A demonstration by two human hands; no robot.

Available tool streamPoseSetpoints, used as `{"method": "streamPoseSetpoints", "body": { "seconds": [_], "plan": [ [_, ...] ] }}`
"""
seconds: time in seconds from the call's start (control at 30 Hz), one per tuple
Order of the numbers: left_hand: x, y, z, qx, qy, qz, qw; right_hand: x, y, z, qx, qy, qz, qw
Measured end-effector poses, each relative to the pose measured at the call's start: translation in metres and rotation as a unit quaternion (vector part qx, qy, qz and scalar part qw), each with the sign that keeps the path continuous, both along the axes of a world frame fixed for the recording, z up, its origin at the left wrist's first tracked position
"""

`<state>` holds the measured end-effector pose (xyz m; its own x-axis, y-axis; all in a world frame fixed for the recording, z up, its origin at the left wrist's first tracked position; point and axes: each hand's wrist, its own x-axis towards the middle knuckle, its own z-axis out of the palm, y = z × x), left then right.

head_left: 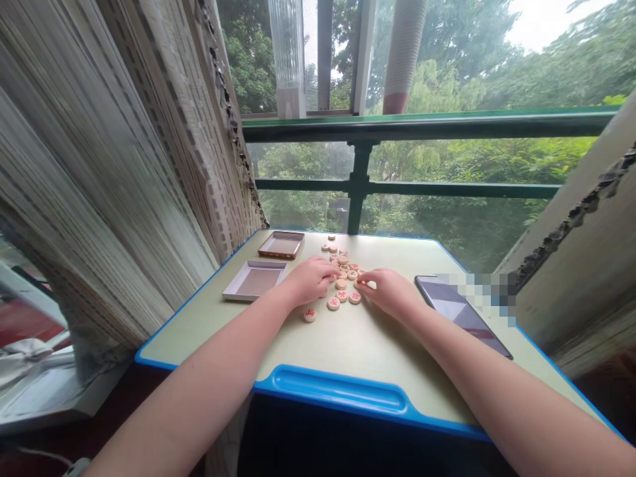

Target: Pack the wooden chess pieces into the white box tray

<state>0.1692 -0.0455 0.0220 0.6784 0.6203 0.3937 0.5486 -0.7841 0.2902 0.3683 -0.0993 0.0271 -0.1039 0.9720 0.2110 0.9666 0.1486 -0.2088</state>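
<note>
Round wooden Chinese chess pieces (341, 284) lie in a loose heap in the middle of the table, some marked with red characters and some showing plain faces. At the heap's left edge, my left hand (314, 277) has its fingers curled together among the pieces; what they grip, if anything, is hidden. On the other side my right hand (390, 290) pinches thumb and fingers at the rim of a chess piece (356, 283). Nearer to me, one red-marked piece (309, 315) sits apart, below my left hand.
Left of the heap stand two shallow open box halves, a brown-edged one (281, 254) and a white-edged one (229, 292). A dark tablet (489, 342) lies at the right. The blue-rimmed table has a pen groove (342, 391) in front; curtains (163, 152) and a green railing (427, 129) surround it.
</note>
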Motion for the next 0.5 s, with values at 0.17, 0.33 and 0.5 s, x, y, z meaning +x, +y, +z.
{"method": "streamPoseSetpoints", "body": {
  "seconds": [0.17, 0.33, 0.5],
  "plan": [
    [0.0067, -0.0105, 0.0034, -0.032, 0.031, -0.028, 0.999, -0.0001, 0.0012, -0.0031, 0.005, -0.008, 0.023, 1.000],
    [0.0033, -0.0050, -0.0002, -0.045, 0.032, 0.014, 0.998, -0.0020, 0.0030, -0.0037, 0.003, -0.005, 0.033, 0.999],
    [0.0029, -0.0054, 0.0015, -0.024, 0.029, 0.023, 0.999, -0.0027, 0.0049, -0.0038, -0.002, 0.005, 0.027, 1.000]
  ]
}}
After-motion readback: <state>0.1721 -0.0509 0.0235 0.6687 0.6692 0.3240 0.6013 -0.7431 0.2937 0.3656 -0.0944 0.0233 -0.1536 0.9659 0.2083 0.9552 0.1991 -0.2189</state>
